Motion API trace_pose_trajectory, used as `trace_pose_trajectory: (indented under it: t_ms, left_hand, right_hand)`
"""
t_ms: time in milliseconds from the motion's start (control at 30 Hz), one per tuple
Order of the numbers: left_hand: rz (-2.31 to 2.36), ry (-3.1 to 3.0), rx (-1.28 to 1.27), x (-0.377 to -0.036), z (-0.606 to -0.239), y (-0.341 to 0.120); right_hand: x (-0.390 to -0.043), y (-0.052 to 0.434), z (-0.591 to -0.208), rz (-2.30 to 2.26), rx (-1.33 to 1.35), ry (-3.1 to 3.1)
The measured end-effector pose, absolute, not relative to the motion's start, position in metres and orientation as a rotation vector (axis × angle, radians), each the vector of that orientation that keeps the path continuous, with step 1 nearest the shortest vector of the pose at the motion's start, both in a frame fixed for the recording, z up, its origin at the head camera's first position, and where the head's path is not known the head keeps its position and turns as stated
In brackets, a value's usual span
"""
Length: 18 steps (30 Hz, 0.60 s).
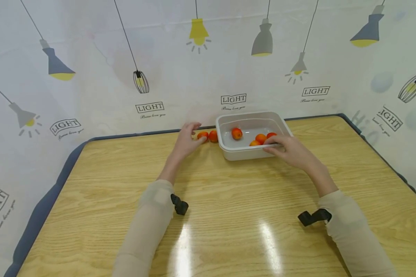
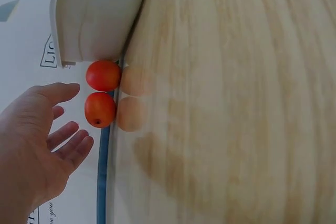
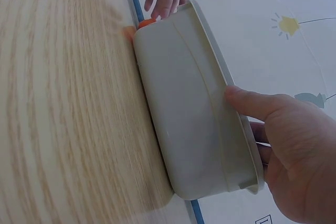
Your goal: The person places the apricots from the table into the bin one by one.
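Observation:
A white plastic bin (image 1: 244,155) sits at the back of the table with several small orange-red fruits (image 1: 237,133) in it. My right hand (image 1: 289,152) grips its near rim toward the right corner; in the right wrist view the thumb lies on the outside wall and the fingers go over the rim. Two more orange-red fruits (image 2: 103,75) lie side by side against the bin's left end. Beside them is my left hand (image 2: 44,148), fingers spread and nothing held, with the thumb near the outer fruit (image 2: 100,110).
The light wood table (image 1: 222,207) has a dark blue edge along its back and sides. Right behind it hangs a white cloth (image 1: 180,77) printed with lamps. A black strap mount (image 1: 179,204) sits on each sleeve.

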<state>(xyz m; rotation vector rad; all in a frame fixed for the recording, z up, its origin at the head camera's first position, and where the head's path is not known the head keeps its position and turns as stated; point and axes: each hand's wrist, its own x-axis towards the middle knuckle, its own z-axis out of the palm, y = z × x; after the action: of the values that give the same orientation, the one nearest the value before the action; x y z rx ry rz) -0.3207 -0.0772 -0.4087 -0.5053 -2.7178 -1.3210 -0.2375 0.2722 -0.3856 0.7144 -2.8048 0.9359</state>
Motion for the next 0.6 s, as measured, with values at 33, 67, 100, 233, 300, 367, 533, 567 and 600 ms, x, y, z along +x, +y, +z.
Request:
trace_pose_trajectory:
  t_ms: [33, 67, 100, 233, 300, 367, 533, 567, 600]
  left_hand:
    - [-1.308, -2.731, -0.505, -0.321, -0.41, -0.077]
    - [-1.3, -2.742, -0.503, -0.321, -0.411, -0.077]
    - [-1.289, -2.754, -0.501, -0.322, -0.413, -0.077]
    - [-1.272, -2.791, -0.494, -0.323, -0.417, -0.076]
    - [-1.272, -2.801, -0.49, -0.324, -0.419, -0.075]
    - [-1.272, -2.811, -0.483, -0.325, -0.421, -0.074]
    - [-1.24, -2.833, -0.458, -0.324, -0.424, -0.072]
    - [-1.237, -2.832, -0.455, -0.324, -0.424, -0.072]
    - [-1.235, -2.83, -0.451, -0.324, -0.425, -0.072]
  right_hand:
    - [-0.237, 0.272, -0.385, 0.938, 0.714, -2.806]
    - [-0.237, 0.272, -0.385, 0.94, 0.714, -2.807]
    - [-0.237, 0.272, -0.385, 0.941, 0.713, -2.808]
    - [-0.237, 0.272, -0.385, 0.945, 0.71, -2.807]
    - [-0.237, 0.272, -0.386, 0.947, 0.711, -2.805]
    - [-0.238, 0.272, -0.386, 0.946, 0.711, -2.803]
    - [-0.238, 0.272, -0.387, 0.943, 0.712, -2.805]
    - [-0.238, 0.272, -0.387, 0.944, 0.712, -2.805]
    - [-0.238, 0.272, -0.387, 0.943, 0.713, -2.806]
